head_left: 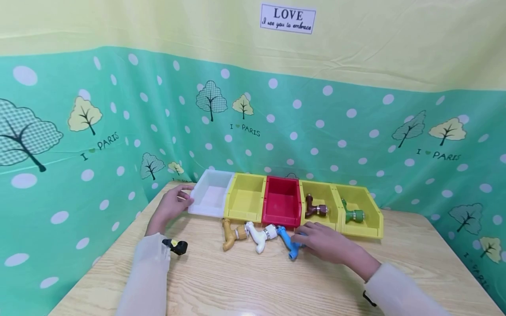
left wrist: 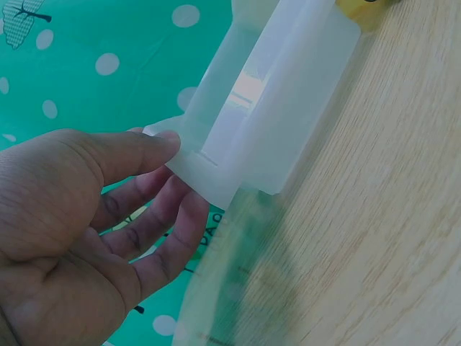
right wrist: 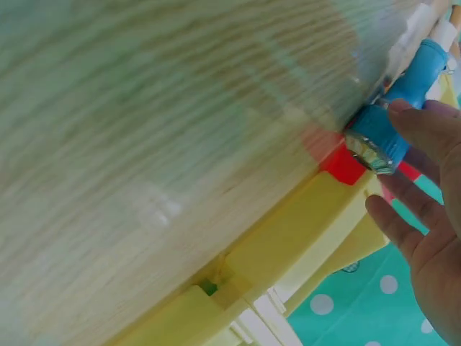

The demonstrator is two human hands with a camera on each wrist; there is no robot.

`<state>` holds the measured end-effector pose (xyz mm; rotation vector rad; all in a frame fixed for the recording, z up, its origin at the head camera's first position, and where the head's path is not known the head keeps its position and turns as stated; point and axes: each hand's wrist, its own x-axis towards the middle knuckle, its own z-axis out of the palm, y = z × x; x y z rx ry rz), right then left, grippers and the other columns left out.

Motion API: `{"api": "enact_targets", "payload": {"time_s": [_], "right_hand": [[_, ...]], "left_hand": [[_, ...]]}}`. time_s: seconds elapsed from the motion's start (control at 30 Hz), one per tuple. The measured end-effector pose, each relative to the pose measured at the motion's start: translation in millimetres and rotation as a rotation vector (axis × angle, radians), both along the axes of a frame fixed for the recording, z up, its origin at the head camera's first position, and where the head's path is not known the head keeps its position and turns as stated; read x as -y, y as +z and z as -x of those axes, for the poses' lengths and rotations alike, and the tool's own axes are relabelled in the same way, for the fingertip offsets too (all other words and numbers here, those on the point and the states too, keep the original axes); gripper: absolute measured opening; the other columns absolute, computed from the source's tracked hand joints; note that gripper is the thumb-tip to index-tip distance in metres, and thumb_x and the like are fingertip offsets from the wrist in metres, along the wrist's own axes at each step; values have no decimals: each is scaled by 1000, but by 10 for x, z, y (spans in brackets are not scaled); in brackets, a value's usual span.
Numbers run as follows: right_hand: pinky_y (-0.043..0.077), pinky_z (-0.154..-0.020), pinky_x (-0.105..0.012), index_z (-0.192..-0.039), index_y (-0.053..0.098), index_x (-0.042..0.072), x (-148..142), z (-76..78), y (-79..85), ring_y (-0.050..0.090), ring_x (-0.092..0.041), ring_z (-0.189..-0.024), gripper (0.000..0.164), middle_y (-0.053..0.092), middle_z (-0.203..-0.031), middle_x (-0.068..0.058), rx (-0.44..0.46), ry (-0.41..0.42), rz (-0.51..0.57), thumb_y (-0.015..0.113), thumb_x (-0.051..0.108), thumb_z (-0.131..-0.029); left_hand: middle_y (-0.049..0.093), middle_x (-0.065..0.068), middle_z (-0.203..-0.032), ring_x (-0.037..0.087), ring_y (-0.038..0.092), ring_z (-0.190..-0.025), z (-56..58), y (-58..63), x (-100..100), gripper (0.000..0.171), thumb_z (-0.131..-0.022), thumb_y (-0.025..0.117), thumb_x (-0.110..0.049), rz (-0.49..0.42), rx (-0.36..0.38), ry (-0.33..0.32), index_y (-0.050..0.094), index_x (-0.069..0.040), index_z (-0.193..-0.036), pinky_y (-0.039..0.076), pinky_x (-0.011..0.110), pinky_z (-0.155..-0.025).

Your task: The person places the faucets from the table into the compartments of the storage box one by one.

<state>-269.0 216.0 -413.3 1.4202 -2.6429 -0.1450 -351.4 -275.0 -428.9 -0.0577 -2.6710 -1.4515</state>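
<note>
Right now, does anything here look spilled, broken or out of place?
Nothing looks spilled or broken. The tan plastic tap, white plastic tap and blue plastic tap are outside the plastic bins, perhaps oddly, since the brown plastic tap and green plastic tap each sit in a yellow one.

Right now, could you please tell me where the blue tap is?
In the head view, the blue tap is right of centre, in front of the red bin, between the white tap and the right hand.
</note>
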Motion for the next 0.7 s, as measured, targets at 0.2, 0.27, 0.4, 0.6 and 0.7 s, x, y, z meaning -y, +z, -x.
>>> {"api": "enact_targets", "payload": {"time_s": [0.2, 0.27, 0.4, 0.6, 0.7], "right_hand": [[57, -96, -43, -130, 68, 25, 29, 47, -28, 62, -24, -115, 37, 68, -125, 0, 72, 44, 26, 73, 12, -96], [58, -95, -43, -130, 68, 28, 52, 47, -37, 62, -25, -114, 38, 68, -125, 0, 76, 66, 29, 73, 12, -96], [58, -90, -41, -129, 67, 32, 85, 48, -55, 60, -23, -110, 39, 67, -123, -1, 47, 104, 29, 74, 13, -95], [56, -87, -36, -128, 66, 36, 149, 40, -52, 53, -19, -107, 34, 63, -122, -1, 77, 93, 1, 69, 20, -99], [55, -86, -34, -128, 66, 39, 182, 39, -49, 51, -17, -106, 33, 62, -121, -1, 98, 68, -19, 68, 22, -100]], "left_hand": [[61, 20, -116, 33, 61, -107, -12, 7, -4, 43, -101, 64, -8, -6, 3, 0, 53, -6, -143, 61, 41, -85], [61, 20, -116, 33, 61, -107, -17, 0, -3, 43, -102, 63, -8, -8, 5, 2, 53, -6, -143, 61, 42, -85], [61, 20, -116, 33, 61, -107, -18, -2, -4, 43, -102, 63, -8, -12, 5, 0, 53, -6, -143, 61, 42, -86], [61, 20, -117, 33, 62, -107, -12, 1, -6, 43, -102, 63, -7, -13, 1, -3, 53, -6, -143, 61, 42, -86], [61, 21, -117, 33, 62, -107, -9, -1, -11, 43, -102, 63, -7, -12, 3, -3, 53, -6, -143, 61, 42, -86]]}}
